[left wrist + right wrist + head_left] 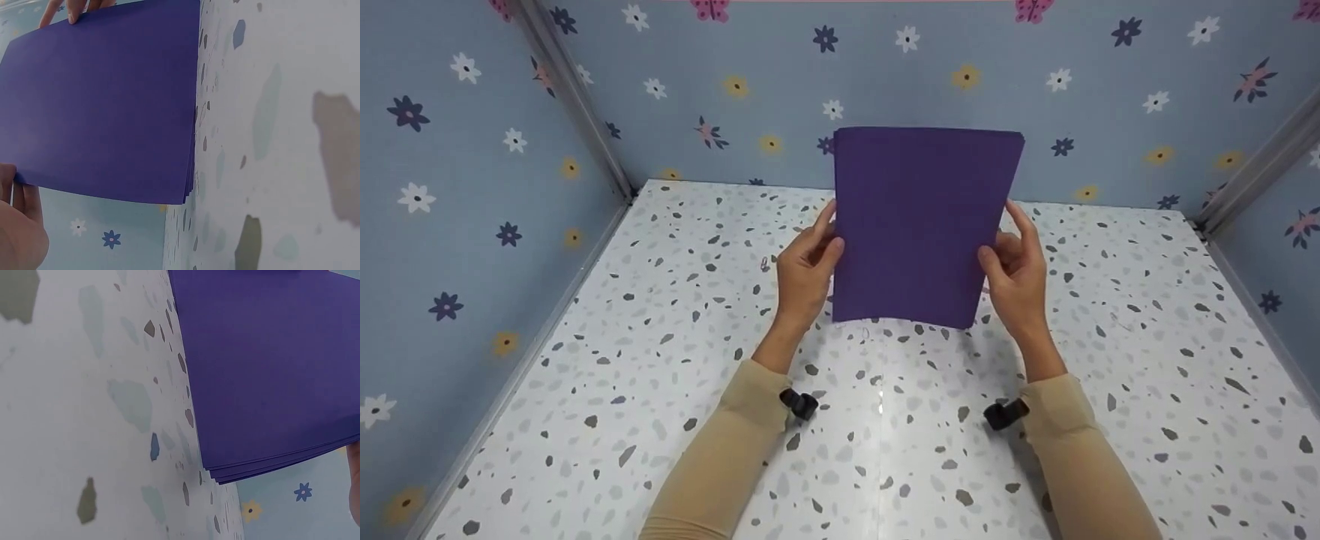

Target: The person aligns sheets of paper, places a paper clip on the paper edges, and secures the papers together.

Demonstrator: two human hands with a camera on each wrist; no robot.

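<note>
A stack of purple paper sheets (922,225) stands almost upright over the table, gripped at its two long sides. My left hand (804,274) holds the left edge, thumb on the front face and fingers behind. On the opposite edge my right hand (1018,277) has the same grip. Several slightly fanned layers show at a lower corner of the purple sheets (270,382) in the right wrist view. From the left wrist, the lower edge of the sheets (107,107) appears right at the tabletop. The fingers behind the stack are partly hidden.
The white speckled table (660,420) spreads under both arms. A small paper clip (764,263) lies left of the left hand. Blue flowered panels (900,82) enclose the back and sides. Each sleeve carries a black wrist mount (801,405).
</note>
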